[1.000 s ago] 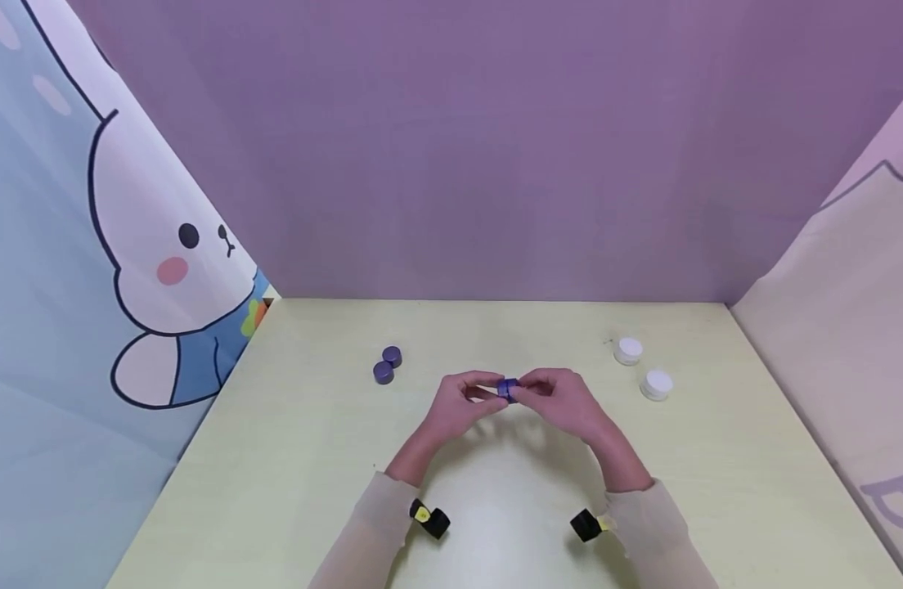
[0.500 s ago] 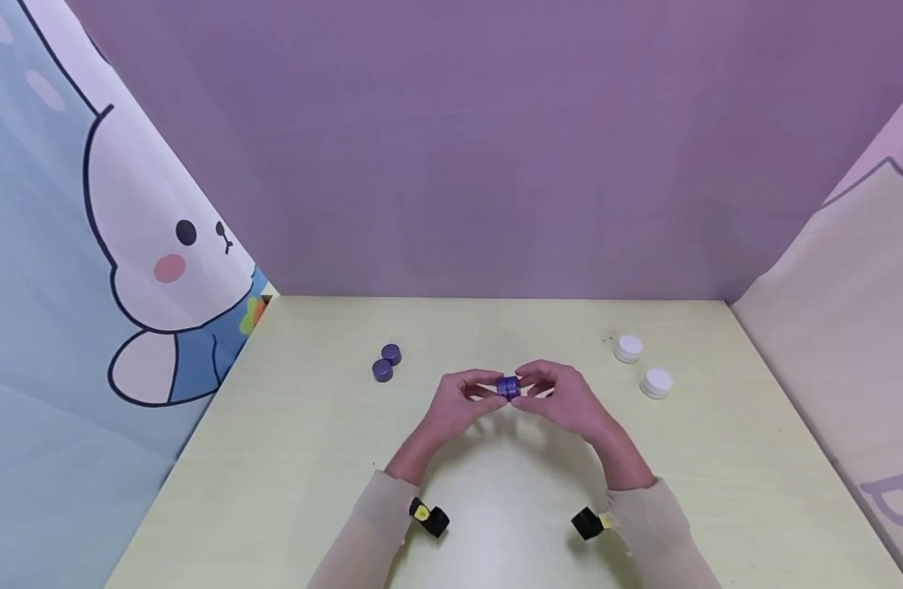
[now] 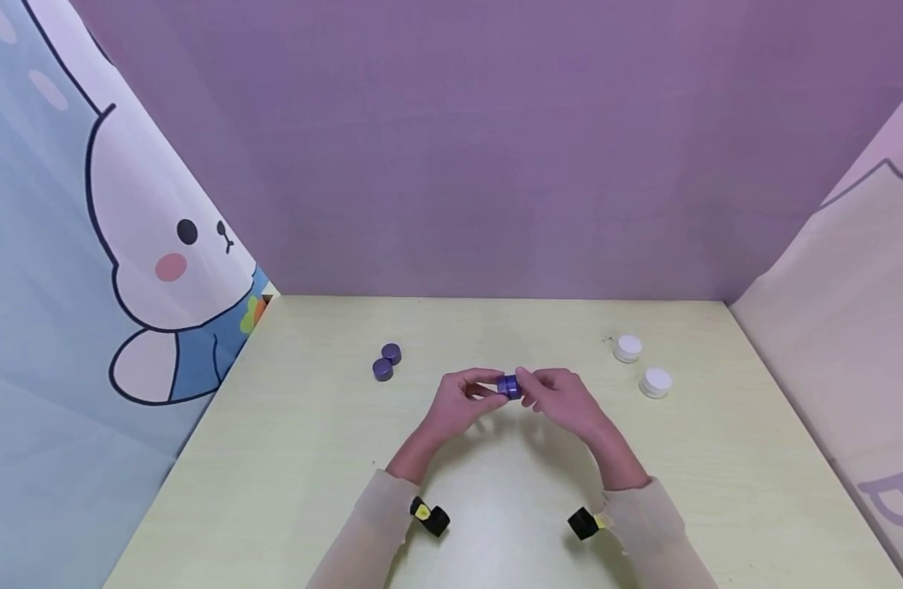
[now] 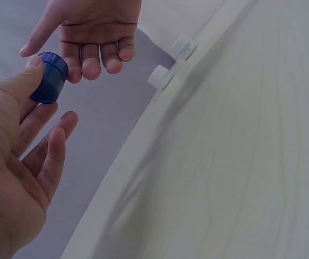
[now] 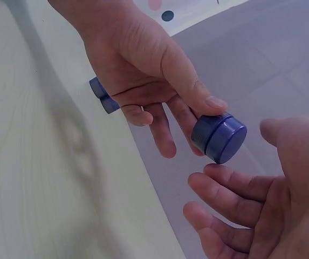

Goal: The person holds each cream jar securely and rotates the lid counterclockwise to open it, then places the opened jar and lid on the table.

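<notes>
A small blue-purple round jar (image 3: 509,387) with its lid on is held sideways above the table. My left hand (image 3: 455,405) pinches its base between thumb and fingers; the other fingers hang loosely curled in the left wrist view. The lid end of the jar (image 5: 219,137) points at my right hand (image 3: 565,401). In the right wrist view the right thumb stands apart from the lid, and the relaxed right fingers (image 5: 227,189) are spread close below it, holding nothing.
Two more purple jars (image 3: 382,370) sit side by side at the left back of the pale table (image 3: 275,458). Two white jars (image 3: 655,382) stand at the right back. A purple backdrop (image 3: 481,164) rises behind the table, with printed cloths at both sides.
The right fingers were round the lid end a second ago, spread wider half a second ago, and now sit beside the lid, free of it. The left hand keeps its hold.
</notes>
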### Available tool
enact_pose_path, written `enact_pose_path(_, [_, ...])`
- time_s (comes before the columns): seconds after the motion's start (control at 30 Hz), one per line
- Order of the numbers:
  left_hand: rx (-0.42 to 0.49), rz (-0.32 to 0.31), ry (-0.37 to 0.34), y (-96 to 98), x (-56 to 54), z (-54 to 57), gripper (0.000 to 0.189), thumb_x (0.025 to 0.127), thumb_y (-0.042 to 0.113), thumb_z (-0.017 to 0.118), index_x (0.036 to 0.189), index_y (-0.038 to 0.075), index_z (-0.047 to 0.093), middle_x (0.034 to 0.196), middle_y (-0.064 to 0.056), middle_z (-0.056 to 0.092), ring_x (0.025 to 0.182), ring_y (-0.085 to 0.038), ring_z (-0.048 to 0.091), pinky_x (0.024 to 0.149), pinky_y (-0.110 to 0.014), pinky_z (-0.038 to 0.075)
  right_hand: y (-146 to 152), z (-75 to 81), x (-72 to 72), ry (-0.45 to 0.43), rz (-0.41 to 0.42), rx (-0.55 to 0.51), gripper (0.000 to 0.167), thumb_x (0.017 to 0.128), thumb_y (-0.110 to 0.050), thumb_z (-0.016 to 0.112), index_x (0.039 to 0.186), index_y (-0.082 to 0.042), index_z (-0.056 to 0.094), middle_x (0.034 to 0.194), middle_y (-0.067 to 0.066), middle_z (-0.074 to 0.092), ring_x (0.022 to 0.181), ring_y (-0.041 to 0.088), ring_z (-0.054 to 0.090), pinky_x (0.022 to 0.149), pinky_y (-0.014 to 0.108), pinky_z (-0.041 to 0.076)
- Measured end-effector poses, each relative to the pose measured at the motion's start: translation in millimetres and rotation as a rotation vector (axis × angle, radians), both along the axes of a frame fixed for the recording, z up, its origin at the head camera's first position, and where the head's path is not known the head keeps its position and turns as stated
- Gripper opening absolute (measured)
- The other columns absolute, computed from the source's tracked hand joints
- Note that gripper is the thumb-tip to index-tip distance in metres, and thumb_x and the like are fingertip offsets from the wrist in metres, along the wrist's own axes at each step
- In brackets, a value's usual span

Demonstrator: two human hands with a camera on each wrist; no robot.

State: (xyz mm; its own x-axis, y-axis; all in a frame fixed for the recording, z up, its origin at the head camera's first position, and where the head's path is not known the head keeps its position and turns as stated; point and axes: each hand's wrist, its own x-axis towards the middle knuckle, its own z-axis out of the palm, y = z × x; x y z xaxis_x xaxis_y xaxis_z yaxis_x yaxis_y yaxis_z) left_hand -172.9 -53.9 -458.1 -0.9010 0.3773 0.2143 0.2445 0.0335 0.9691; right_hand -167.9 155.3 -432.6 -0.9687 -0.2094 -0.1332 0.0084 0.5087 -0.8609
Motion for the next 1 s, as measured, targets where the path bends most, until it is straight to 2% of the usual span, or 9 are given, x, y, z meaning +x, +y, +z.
enact_pose_path(0.23, [0.008, 0.003, -0.013, 1.3, -13.7, -28.4, 0.034, 0.086, 0.003, 0.073, 0.119, -0.002, 0.066, 0.112, -0.012, 0.068, 0.088, -0.030, 0.070, 0.071, -0.035, 0.057, 1, -1.9, -2.2, 0.059, 0.039, -0.005, 0.040, 0.092, -0.046, 0.064, 0.099, -0.007, 0.071, 0.088, 0.010, 0.070, 0.081, 0.025, 0.064, 0.066, 0.034, 0.051])
enact_pose_path(0.3, [0.017, 0.004, -0.008, 1.6, -14.0, -30.9, 0.034, 0.086, 0.004, 0.073, 0.119, -0.001, 0.066, 0.112, -0.011, 0.068, 0.086, -0.027, 0.070, 0.070, -0.035, 0.057, 1, -1.3, -2.0, 0.067, 0.050, -0.031, 0.035, 0.091, -0.040, 0.068, 0.100, -0.007, 0.071, 0.090, 0.010, 0.070, 0.082, 0.026, 0.065, 0.068, 0.035, 0.051])
enact_pose_path(0.57, [0.016, 0.005, 0.007, 1.5, -12.6, -30.4, 0.035, 0.086, 0.016, 0.076, 0.118, 0.006, 0.068, 0.110, -0.006, 0.069, 0.084, -0.021, 0.070, 0.069, -0.036, 0.057, 3, -0.7, -2.4, 0.113, 0.111, -0.112, 0.021, 0.088, -0.020, 0.073, 0.105, -0.008, 0.068, 0.093, 0.004, 0.069, 0.080, 0.022, 0.064, 0.072, 0.038, 0.052])
enact_pose_path(0.77, [0.013, 0.011, -0.003, 1.9, -13.4, -31.9, 0.034, 0.085, 0.016, 0.077, 0.117, 0.007, 0.069, 0.109, -0.005, 0.070, 0.083, -0.021, 0.070, 0.069, -0.036, 0.057, 4, -1.1, -2.5, 0.118, 0.117, -0.126, 0.026, 0.085, -0.017, 0.076, 0.107, -0.008, 0.066, 0.099, 0.005, 0.068, 0.080, 0.023, 0.062, 0.072, 0.037, 0.051])
enact_pose_path(1.0, [0.018, 0.016, -0.009, 2.9, -14.6, -32.8, 0.034, 0.085, 0.011, 0.077, 0.117, 0.005, 0.069, 0.110, -0.008, 0.069, 0.082, -0.022, 0.070, 0.068, -0.036, 0.057, 6, -2.7, -2.8, 0.123, 0.123, -0.160, 0.036, 0.083, -0.013, 0.079, 0.113, -0.001, 0.063, 0.106, 0.011, 0.066, 0.088, 0.026, 0.064, 0.071, 0.036, 0.053])
